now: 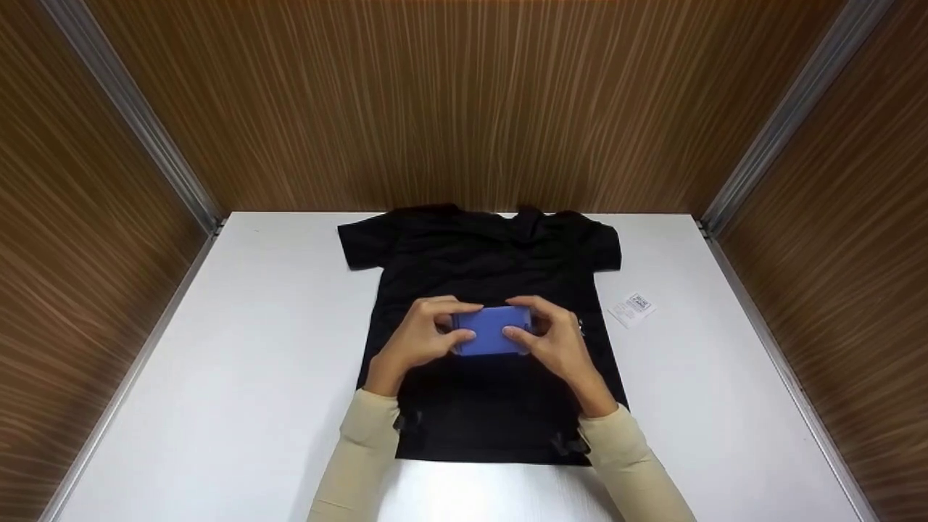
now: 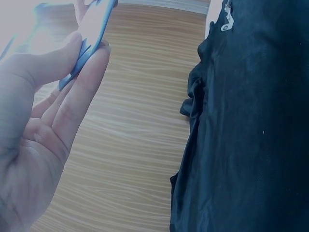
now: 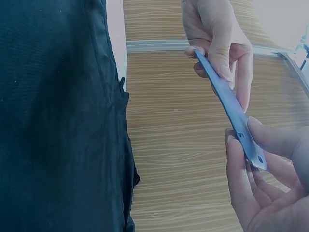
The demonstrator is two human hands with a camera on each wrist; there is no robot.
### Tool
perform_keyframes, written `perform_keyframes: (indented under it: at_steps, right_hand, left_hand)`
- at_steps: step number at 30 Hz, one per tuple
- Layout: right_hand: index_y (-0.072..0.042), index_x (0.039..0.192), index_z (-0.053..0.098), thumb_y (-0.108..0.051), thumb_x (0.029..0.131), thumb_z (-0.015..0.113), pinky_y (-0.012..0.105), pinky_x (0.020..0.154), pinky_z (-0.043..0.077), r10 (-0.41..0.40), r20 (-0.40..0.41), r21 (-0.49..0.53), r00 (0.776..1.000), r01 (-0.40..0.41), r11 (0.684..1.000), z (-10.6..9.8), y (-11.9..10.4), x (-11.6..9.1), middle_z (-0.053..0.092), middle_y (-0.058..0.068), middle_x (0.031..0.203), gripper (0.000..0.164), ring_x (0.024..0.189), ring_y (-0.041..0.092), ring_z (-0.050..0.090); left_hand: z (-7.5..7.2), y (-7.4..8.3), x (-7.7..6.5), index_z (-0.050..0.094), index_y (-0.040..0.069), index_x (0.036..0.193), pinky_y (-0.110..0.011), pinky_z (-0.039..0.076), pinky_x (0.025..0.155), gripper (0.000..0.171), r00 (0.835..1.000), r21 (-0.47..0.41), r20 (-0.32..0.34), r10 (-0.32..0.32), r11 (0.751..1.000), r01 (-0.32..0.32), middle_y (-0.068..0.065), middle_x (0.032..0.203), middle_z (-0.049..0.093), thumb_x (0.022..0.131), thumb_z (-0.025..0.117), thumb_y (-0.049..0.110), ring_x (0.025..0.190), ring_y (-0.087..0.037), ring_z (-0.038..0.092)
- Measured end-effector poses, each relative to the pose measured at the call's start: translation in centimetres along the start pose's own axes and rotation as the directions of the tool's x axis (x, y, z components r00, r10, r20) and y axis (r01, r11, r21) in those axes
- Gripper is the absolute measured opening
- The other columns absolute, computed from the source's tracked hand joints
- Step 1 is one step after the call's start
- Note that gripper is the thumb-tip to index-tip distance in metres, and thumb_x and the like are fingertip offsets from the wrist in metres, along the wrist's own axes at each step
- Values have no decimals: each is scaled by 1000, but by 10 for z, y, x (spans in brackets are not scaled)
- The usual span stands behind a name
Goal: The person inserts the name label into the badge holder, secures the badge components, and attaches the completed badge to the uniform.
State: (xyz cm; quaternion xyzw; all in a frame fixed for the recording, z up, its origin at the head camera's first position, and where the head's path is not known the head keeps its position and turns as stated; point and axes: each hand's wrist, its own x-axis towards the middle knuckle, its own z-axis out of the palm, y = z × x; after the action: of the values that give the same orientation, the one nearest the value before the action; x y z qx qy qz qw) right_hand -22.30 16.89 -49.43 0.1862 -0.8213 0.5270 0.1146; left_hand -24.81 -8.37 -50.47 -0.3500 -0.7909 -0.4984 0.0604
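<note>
Between both hands is a flat blue plastic card holder (image 1: 491, 331), held above a black T-shirt (image 1: 493, 413). Its left end is pinched by my left hand (image 1: 423, 335), thumb on the near face and fingers behind. My right hand (image 1: 557, 339) grips the other end in the same way. Seen edge-on in the right wrist view, the card holder (image 3: 227, 104) is thin, with small cutouts near the right hand (image 3: 275, 181). In the left wrist view the left hand (image 2: 43, 125) pinches its edge.
The T-shirt lies spread on a white table (image 1: 268, 348), sleeves toward the back wall. A small white printed card (image 1: 632, 309) lies right of it. A small metal clip (image 2: 228, 21) shows beside the shirt fabric. Wood-grain panels (image 1: 464, 109) enclose the back and sides.
</note>
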Motion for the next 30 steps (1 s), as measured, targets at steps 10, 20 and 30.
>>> perform_keyframes:
  at_steps: [10,20,30]
  right_hand:
    - [-11,114,76,-7,82,86,20,54,54,34,-21,-16,999,-34,999,-2,0,-1,76,15,98,34,71,21,71]
    - [-9,110,77,-3,81,85,19,52,51,37,-8,-9,999,-37,999,-3,0,0,71,13,85,30,67,20,68]
    - [-10,109,76,-1,83,83,20,53,50,-2,2,-18,1000,2,1000,-4,1,0,67,10,80,28,66,16,64]
  left_hand:
    - [1,-1,0,73,12,129,-23,57,71,41,999,-19,19,29,999,-29,-10,108,73,90,73,-3,82,-13,62]
    - [4,-2,-1,74,11,128,-24,59,61,40,999,-66,29,-12,998,14,-11,106,72,91,73,-3,72,-12,65]
    - [3,-1,1,73,10,130,-27,61,60,40,997,-85,64,-42,995,48,-13,107,71,92,71,-3,68,-11,66]
